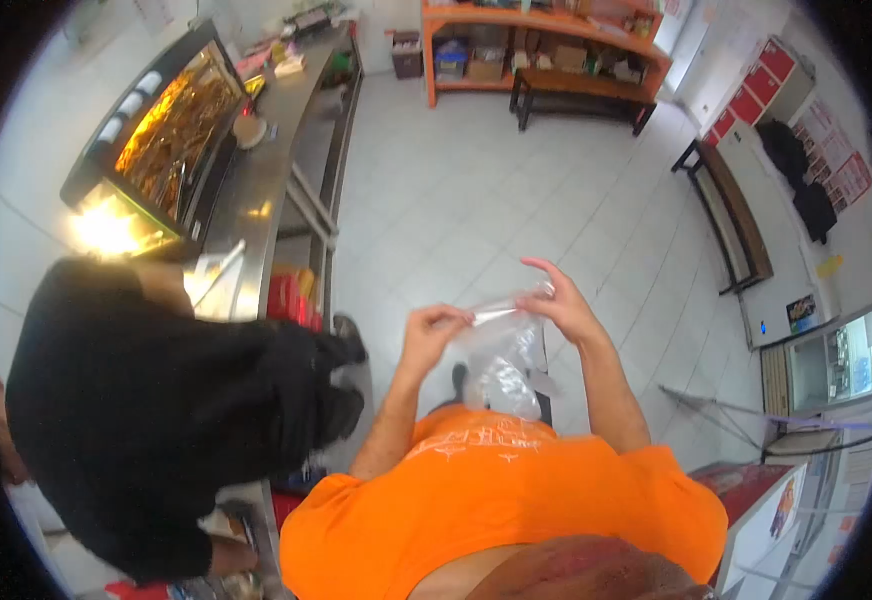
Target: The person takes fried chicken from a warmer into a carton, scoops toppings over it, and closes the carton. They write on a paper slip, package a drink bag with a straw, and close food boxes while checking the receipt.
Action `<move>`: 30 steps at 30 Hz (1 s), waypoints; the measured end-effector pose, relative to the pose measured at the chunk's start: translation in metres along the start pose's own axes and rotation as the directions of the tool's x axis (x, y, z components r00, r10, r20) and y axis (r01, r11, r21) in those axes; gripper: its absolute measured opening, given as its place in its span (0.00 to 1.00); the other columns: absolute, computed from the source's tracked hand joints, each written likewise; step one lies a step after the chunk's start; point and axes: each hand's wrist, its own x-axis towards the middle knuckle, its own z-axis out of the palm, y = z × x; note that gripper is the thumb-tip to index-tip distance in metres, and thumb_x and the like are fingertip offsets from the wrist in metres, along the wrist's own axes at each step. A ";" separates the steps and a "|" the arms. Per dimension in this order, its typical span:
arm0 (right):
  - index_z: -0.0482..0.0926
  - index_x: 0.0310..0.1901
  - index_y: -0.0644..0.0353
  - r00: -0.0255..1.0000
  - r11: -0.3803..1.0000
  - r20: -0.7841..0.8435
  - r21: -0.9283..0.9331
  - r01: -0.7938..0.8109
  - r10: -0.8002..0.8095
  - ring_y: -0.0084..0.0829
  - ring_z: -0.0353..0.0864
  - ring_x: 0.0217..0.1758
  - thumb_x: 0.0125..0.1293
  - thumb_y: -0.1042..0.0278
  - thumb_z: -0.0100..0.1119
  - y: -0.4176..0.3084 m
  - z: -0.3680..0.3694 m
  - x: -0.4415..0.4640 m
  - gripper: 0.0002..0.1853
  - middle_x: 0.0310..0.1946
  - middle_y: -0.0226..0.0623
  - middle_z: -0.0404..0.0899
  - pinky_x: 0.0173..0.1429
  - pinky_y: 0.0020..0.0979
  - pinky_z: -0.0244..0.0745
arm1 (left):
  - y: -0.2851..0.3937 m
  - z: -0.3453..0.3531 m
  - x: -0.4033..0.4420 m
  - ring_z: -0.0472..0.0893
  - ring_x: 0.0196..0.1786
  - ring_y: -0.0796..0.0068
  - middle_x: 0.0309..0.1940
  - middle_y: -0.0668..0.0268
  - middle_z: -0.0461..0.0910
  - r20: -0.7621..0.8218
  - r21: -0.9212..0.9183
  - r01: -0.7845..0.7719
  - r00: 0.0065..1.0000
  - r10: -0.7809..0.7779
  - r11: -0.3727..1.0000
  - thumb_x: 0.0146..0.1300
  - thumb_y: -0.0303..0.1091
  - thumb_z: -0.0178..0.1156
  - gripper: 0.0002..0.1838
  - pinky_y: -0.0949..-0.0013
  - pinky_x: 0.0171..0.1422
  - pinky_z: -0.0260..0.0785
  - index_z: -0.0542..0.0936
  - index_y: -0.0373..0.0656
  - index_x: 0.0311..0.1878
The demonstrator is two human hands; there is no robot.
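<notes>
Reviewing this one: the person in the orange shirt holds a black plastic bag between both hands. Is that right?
Not quite: the head view shows the plastic bag is clear, not black. The left hand and right hand do both hold it.

Details are escaping me.
The clear bag (504,368) is looking blurred; the wall poster (841,150) is showing unreadably small print.
</notes>
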 end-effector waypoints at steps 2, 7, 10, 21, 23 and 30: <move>0.65 0.71 0.53 0.989 0.998 -0.145 0.064 0.024 -0.015 0.27 0.85 0.45 0.63 0.73 0.69 -0.007 -0.034 0.036 0.35 0.42 0.41 0.84 0.44 0.30 0.80 | 0.006 0.015 0.063 0.85 0.41 0.77 0.37 0.62 0.89 0.109 -0.069 0.059 0.993 -0.052 0.996 0.65 0.29 0.67 0.08 0.70 0.51 0.78 0.88 0.34 0.41; 0.67 0.69 0.53 0.943 0.975 -0.332 -0.216 -0.056 -0.019 0.24 0.82 0.32 0.60 0.75 0.70 -0.028 -0.115 0.116 0.35 0.33 0.38 0.83 0.34 0.27 0.76 | -0.004 0.040 0.220 0.85 0.43 0.77 0.38 0.63 0.89 0.441 -0.093 0.144 0.893 -0.088 0.985 0.66 0.33 0.68 0.11 0.71 0.51 0.77 0.88 0.35 0.44; 0.70 0.66 0.53 0.917 0.965 -0.396 -0.257 -0.062 -0.046 0.21 0.78 0.26 0.58 0.74 0.72 -0.002 -0.143 0.170 0.34 0.30 0.36 0.83 0.31 0.24 0.73 | -0.019 0.044 0.298 0.84 0.44 0.76 0.40 0.63 0.89 0.467 0.098 0.169 0.863 -0.195 0.981 0.66 0.31 0.66 0.12 0.70 0.52 0.76 0.87 0.33 0.48; 0.80 0.52 0.59 0.765 0.687 -0.277 -0.670 0.280 -0.582 0.35 0.78 0.36 0.55 0.65 0.78 -0.003 -0.189 0.537 0.24 0.28 0.35 0.82 0.48 0.37 0.75 | -0.073 -0.088 0.561 0.81 0.54 0.75 0.48 0.66 0.83 0.239 -0.416 0.548 0.836 -0.495 0.725 0.73 0.35 0.59 0.12 0.63 0.62 0.77 0.81 0.39 0.53; 0.84 0.42 0.64 0.824 0.684 -0.088 -0.610 0.400 -0.560 0.31 0.79 0.30 0.57 0.61 0.78 -0.016 -0.187 0.629 0.18 0.27 0.37 0.82 0.41 0.34 0.76 | -0.055 -0.120 0.604 0.79 0.58 0.72 0.52 0.66 0.81 0.110 -0.491 0.411 0.904 -0.414 0.768 0.72 0.31 0.59 0.10 0.60 0.64 0.75 0.78 0.41 0.53; 0.84 0.36 0.65 0.699 0.849 0.698 -0.267 0.455 -0.155 0.28 0.78 0.28 0.62 0.56 0.72 -0.042 -0.063 0.871 0.17 0.25 0.40 0.83 0.37 0.33 0.74 | -0.069 -0.197 0.727 0.78 0.41 0.82 0.33 0.73 0.79 -0.463 -0.146 0.077 0.876 -0.137 0.986 0.61 0.25 0.65 0.05 0.71 0.49 0.73 0.79 0.45 0.35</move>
